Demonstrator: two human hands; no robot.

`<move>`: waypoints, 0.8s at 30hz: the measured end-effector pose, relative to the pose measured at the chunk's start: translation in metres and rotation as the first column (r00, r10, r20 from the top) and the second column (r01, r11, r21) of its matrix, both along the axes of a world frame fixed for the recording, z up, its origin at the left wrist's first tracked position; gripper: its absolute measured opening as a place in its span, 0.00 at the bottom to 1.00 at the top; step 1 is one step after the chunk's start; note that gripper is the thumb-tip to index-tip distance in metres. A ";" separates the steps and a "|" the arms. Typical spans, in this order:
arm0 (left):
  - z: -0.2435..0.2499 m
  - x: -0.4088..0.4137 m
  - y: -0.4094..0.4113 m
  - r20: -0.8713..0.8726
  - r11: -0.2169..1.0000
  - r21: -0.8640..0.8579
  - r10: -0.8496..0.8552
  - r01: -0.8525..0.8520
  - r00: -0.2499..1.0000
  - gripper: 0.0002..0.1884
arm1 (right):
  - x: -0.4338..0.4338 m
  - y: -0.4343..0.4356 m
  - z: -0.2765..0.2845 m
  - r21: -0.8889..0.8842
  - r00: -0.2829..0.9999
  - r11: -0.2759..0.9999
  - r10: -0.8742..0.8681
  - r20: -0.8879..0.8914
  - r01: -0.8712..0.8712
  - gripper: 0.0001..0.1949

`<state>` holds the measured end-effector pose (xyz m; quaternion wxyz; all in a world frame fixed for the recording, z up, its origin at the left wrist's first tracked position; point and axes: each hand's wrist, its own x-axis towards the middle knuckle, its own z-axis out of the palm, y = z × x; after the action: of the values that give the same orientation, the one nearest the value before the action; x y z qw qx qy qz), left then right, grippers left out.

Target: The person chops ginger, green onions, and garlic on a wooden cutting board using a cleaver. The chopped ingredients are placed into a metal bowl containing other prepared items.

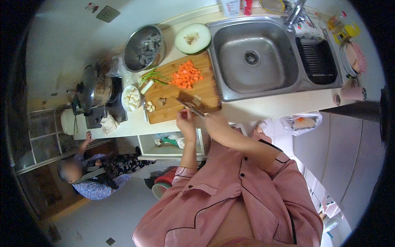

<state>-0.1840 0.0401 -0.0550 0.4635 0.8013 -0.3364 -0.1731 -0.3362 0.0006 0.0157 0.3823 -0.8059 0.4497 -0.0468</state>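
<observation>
My right hand (214, 124) grips a kitchen knife (193, 109), its blade slanting up and left over the front of a wooden cutting board (168, 114). Beside the blade is my left hand (186, 124), fingers curled at the board's front edge; whether it pinches something is hidden. Pale cut strips (196, 99) lie just beyond the knife. A brownish lump, perhaps ginger (161, 101), and peeled garlic cloves (151, 106) rest to the left. Diced carrot (187, 75) is heaped at the back, next to green onion stalks (154, 75) and a white stalk piece (147, 87).
A white bowl of pale chunks (131, 98), a metal pot (127, 57) and a halved melon (197, 31) border the board. Right is a steel sink (228, 88); left, a stove (92, 119). Below the counter, a drawer (148, 148) stands out. A seated person (95, 182) touches the counter's left end.
</observation>
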 end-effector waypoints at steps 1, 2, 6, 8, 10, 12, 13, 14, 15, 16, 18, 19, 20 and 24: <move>-0.003 0.003 0.002 -0.011 1.000 -0.010 -0.004 0.004 1.000 0.06 | 0.005 -0.001 -0.002 -0.005 0.999 0.999 0.042 -0.025 -0.043 0.11; -0.006 0.004 0.003 -0.023 1.000 -0.020 -0.007 0.007 1.000 0.06 | 0.006 -0.003 -0.005 -0.008 0.995 0.996 0.085 -0.050 -0.085 0.11; -0.010 0.010 0.005 -0.057 1.000 -0.021 -0.022 0.020 0.998 0.05 | -0.006 -0.019 0.015 0.214 0.998 0.976 -0.055 0.034 0.046 0.10; -0.005 0.012 0.011 -0.061 1.000 -0.023 -0.002 0.000 0.998 0.06 | -0.010 -0.011 0.003 0.169 0.999 0.986 -0.007 0.032 0.001 0.10; 0.001 0.032 -0.003 0.018 0.994 -0.105 -0.019 0.020 1.000 0.08 | -0.009 -0.014 0.002 0.108 0.999 0.994 0.005 0.038 -0.010 0.09; 0.010 0.069 -0.036 0.197 0.966 -0.257 0.069 -0.016 0.978 0.15 | -0.005 -0.012 0.005 0.072 0.999 0.997 0.000 0.047 -0.003 0.09; 0.030 0.098 -0.056 0.254 0.978 -0.208 0.025 0.029 0.967 0.18 | -0.004 -0.012 0.005 0.084 0.997 0.996 -0.006 0.077 -0.001 0.09; 0.056 0.119 -0.072 0.306 0.986 -0.148 -0.024 0.072 0.952 0.21 | -0.006 -0.012 0.004 0.104 0.994 0.995 -0.012 0.105 0.001 0.09; 0.095 0.108 -0.090 0.123 0.975 -0.215 -0.023 0.049 0.992 0.22 | -0.008 -0.012 0.001 0.126 0.992 0.992 -0.026 0.124 0.010 0.09; 0.135 0.097 -0.103 -0.061 0.960 -0.279 -0.029 0.011 0.998 0.23 | -0.008 -0.012 -0.004 0.071 0.996 0.997 -0.019 0.088 0.013 0.09; 0.124 0.109 -0.097 0.038 0.960 -0.279 -0.016 0.026 0.999 0.22 | -0.006 -0.010 -0.011 0.088 0.995 0.996 -0.032 0.093 0.023 0.10; 0.093 0.127 -0.088 0.151 0.973 -0.226 -0.002 0.037 0.989 0.21 | -0.005 -0.008 -0.012 0.099 0.994 0.995 -0.036 0.101 0.026 0.10; 0.070 0.119 -0.075 0.261 0.993 -0.089 -0.053 0.079 0.964 0.21 | -0.006 -0.009 -0.012 0.115 0.995 0.993 -0.042 0.094 0.031 0.10; 0.023 0.063 -0.020 -0.082 0.928 0.305 -0.199 0.215 0.977 0.21 | -0.010 -0.008 -0.002 0.112 0.990 0.992 -0.076 0.116 0.062 0.10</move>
<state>-0.1209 0.0198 -0.0318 0.3184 0.8200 -0.3759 -0.2915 -0.3465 -0.0074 0.0134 0.4499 -0.7636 0.4555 -0.0838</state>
